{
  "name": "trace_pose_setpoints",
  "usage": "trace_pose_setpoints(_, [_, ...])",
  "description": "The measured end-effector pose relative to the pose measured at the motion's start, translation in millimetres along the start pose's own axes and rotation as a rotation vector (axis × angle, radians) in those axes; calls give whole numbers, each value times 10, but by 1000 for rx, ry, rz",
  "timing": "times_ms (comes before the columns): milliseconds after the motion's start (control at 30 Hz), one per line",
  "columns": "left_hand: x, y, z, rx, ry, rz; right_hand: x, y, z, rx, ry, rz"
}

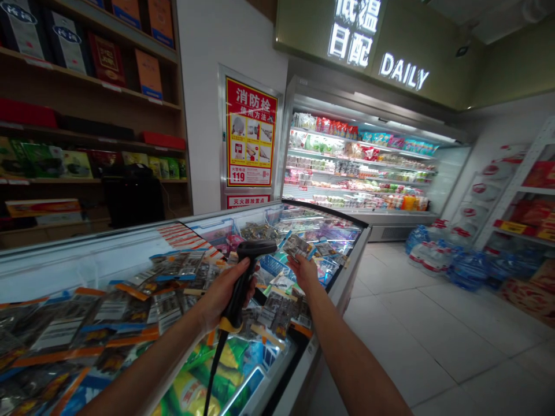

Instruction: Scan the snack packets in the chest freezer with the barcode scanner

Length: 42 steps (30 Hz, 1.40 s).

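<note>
My left hand (228, 292) is wrapped round the handle of a black barcode scanner (255, 248) with a yellow base and a cable hanging down. The scanner's head points right, towards a small clear packet (297, 245) with a blue edge. My right hand (303, 270) grips that packet by its lower edge, over the right side of the freezer. Many similar packets (117, 309) with orange and blue edges lie spread on the glass top to the left and below the scanner.
The chest freezer's metal rim (342, 297) runs along its right side, with green and yellow bags (208, 375) inside. Shelves of boxes (108, 60) stand left. A lit fridge (359, 167) is behind; bottled water (468, 268) sits on the tiled floor (416, 323) at right.
</note>
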<state>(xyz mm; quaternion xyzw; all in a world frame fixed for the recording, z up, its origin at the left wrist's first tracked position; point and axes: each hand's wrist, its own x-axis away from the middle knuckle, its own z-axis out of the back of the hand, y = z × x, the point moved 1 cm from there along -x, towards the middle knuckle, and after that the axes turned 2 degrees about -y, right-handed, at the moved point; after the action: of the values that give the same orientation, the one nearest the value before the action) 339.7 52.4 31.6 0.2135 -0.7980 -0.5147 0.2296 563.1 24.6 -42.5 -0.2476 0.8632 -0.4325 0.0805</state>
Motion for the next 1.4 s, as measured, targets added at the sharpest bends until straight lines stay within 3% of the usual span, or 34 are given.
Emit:
trace_pose_setpoints(233, [-31, -10, 30, -16, 53, -9, -145, -100, 54, 79, 149, 51])
trace_pose_setpoints(400, [-11, 10, 4, -17, 59, -19, 66, -218, 37, 190, 95, 37])
trace_pose_setpoints(467, [-6, 11, -6, -22, 62, -18, 230, -307, 51, 380, -68, 4])
trace_pose_setpoints(600, [-9, 0, -11, -39, 55, -31, 595, -468, 75, 1186, -672, 44])
trace_pose_setpoints(667, [-11, -4, -10, -46, 55, -37, 716, -491, 81, 1416, -793, 46])
trace_pose_setpoints(733, [-9, -4, -11, -49, 60, -37, 757, -469, 67, 1421, -823, 32])
trace_pose_setpoints(800, [-3, -1, -12, -47, 64, -36, 710, -425, 38, 1211, -753, 50])
trace_pose_setpoints(900, [-1, 1, -8, -31, 70, -39, 515, -345, 5, 809, -451, 96])
trace_pose_setpoints(1000, [-15, -4, 6, -18, 65, -43, 284, -243, -12, 603, -238, 144])
trace_pose_setpoints(1233, [-38, -36, 6, -85, -7, -60, 6, -86, 16, 511, -76, 341])
trace_pose_setpoints(1400, [-9, -59, -30, -151, -45, -62, 7, -105, 16, 454, -77, 363])
